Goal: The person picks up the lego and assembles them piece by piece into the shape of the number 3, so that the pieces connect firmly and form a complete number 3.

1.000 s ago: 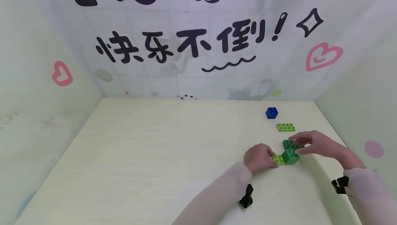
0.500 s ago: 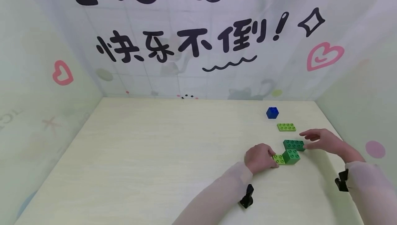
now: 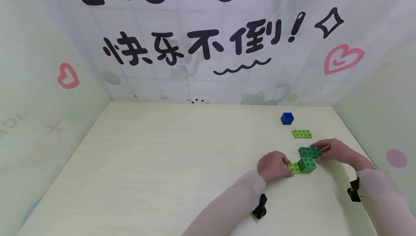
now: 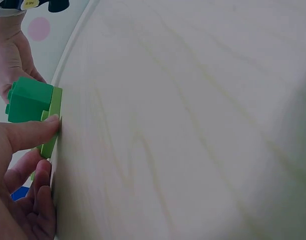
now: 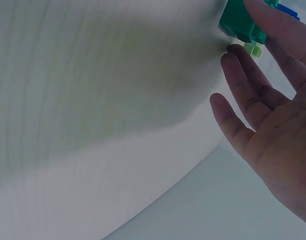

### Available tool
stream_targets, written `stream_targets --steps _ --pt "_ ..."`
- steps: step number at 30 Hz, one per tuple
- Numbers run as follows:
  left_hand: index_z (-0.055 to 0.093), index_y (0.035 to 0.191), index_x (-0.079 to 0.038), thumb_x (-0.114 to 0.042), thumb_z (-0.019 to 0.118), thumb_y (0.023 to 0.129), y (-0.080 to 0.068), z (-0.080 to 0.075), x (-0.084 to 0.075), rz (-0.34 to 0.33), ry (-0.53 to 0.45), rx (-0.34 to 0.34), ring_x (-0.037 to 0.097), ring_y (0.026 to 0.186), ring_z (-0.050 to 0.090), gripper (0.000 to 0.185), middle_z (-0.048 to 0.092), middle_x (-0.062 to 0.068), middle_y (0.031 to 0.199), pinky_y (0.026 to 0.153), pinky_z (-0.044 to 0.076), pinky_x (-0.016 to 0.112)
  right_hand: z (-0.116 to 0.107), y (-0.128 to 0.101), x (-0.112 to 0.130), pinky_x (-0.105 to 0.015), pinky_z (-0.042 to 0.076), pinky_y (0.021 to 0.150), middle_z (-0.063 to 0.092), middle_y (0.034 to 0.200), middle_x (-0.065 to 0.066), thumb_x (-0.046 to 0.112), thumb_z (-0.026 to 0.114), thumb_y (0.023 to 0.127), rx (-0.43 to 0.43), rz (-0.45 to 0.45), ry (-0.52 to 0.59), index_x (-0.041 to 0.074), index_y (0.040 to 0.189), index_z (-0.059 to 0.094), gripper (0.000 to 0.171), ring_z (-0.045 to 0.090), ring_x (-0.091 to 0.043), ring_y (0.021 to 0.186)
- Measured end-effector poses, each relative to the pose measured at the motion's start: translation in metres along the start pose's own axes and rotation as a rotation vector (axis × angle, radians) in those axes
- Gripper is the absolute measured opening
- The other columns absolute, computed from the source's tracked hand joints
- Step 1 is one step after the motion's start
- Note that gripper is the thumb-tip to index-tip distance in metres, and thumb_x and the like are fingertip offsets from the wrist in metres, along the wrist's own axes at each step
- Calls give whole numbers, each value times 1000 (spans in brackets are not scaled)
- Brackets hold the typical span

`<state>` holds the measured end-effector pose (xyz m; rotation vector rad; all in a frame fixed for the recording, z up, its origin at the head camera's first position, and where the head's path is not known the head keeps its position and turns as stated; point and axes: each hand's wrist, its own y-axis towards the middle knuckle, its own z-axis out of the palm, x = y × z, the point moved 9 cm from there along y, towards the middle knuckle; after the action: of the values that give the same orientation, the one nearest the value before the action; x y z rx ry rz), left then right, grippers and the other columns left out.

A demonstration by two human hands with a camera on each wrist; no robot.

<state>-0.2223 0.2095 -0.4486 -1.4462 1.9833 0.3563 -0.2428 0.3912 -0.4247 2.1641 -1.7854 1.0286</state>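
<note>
My left hand (image 3: 273, 166) pinches the left end of a light green plate brick (image 3: 294, 167) lying on the table. In the left wrist view the thumb presses on the plate (image 4: 54, 120). A green square brick (image 3: 307, 165) sits on the plate's right end. Just behind it lies a long dark green brick (image 3: 309, 152). At that brick's right end, my right hand (image 3: 339, 153) holds it with the fingers at the far side and the thumb at the near side. The right wrist view shows the thumb over the dark green brick (image 5: 242, 22), other fingers extended.
Farther back on the table (image 3: 169, 156) lie a second light green plate brick (image 3: 302, 134) and a blue brick (image 3: 287, 118). A printed cloth wall (image 3: 182, 66) closes off the back, and pale side walls (image 3: 386, 120) stand left and right.
My right hand drew back rightward from the dark green brick, then came in again around its right end. My left hand keeps its pinch on the light green plate brick.
</note>
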Motion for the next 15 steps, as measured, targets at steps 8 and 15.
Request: stream_targets --steps 8,15 --pt "70 82 -30 -34 83 63 -1 -1 -1 -11 0 -4 -1 63 47 23 55 -22 72 57 36 19 0 1 -3 -43 48 76 58 106 -24 15 77 72 -35 -3 2 -8 113 59 50 55 -32 91" --pt "71 82 -29 -33 83 63 -1 -1 -1 -10 -9 -3 -1 63 46 24 55 -22 72 57 35 19 -1 0 -4 -40 48 74 58 106 -23 14 76 73 -56 8 -5 -7 113 59 49 55 -31 90"
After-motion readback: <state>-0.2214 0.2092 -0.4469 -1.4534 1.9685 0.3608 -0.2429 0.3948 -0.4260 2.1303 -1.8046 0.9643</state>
